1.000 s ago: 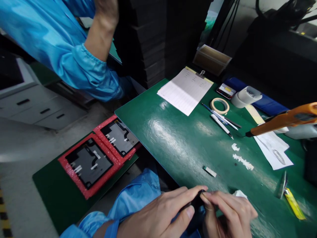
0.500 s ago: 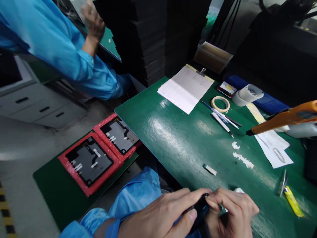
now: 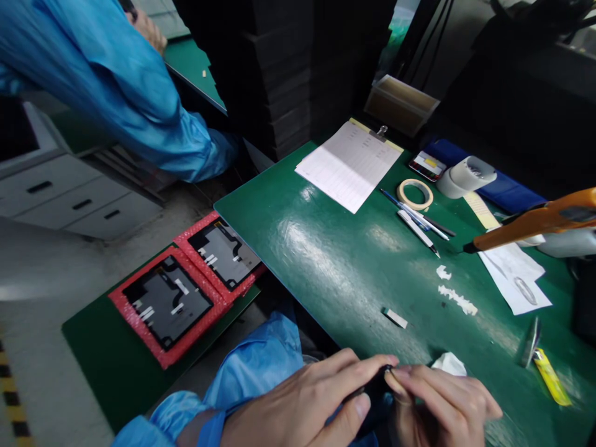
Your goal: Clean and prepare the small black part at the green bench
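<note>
At the near edge of the green table [image 3: 326, 248], my left hand [image 3: 307, 400] and my right hand [image 3: 442, 400] meet on a small black part [image 3: 375, 388]. The left hand grips it from the left, thumb underneath. The right hand's fingertips pinch at its top right edge. Most of the part is hidden by the fingers. A crumpled white scrap [image 3: 449, 363] lies just behind my right hand, and a small white label strip [image 3: 395, 318] lies a little farther back.
Two red trays with black panels [image 3: 186, 282] rest on a lower green board at left. On the table are a clipboard [image 3: 349, 164], tape ring [image 3: 414, 194], pens [image 3: 419, 223], an orange tool [image 3: 535, 220], papers [image 3: 514, 276] and a yellow lighter [image 3: 552, 375]. A co-worker's blue sleeve [image 3: 116, 87] is upper left.
The co-worker's arm has pulled up and away to the upper left. My right fingers have shifted slightly along the black part, uncovering more of the white scrap behind them.
</note>
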The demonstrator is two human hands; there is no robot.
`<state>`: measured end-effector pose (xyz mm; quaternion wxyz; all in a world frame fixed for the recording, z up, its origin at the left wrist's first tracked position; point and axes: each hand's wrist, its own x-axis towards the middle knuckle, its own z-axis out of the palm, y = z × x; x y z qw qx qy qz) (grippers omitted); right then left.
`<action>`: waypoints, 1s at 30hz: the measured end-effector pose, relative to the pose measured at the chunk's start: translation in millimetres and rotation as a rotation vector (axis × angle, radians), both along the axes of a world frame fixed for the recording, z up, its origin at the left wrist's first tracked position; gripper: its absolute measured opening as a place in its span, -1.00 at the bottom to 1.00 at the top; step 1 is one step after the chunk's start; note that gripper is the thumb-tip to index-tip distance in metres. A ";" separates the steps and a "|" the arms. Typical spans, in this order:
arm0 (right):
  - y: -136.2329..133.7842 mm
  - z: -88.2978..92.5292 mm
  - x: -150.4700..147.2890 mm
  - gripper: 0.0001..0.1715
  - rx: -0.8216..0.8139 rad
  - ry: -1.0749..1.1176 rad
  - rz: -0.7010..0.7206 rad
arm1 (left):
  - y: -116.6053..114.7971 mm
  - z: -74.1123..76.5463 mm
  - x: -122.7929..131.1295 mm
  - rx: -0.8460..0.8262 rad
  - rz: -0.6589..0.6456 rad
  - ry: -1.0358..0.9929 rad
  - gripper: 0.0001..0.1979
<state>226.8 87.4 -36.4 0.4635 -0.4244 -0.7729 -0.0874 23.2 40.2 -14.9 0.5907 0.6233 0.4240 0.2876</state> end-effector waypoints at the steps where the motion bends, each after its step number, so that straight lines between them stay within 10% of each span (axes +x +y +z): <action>1: -0.3 -0.2 -1.1 -0.64 -0.001 -0.001 -0.016 | 0.0 -0.6 0.5 -0.003 0.003 -0.004 -0.43; 17: 3.7 16.0 28.8 -0.71 -0.064 -0.360 0.133 | -5.5 -2.4 2.2 -0.052 -0.026 0.058 -0.36; 30: -10.5 -10.5 12.9 -0.49 -0.090 -0.031 -0.006 | -3.3 -1.7 -0.5 -0.057 -0.031 0.025 -0.36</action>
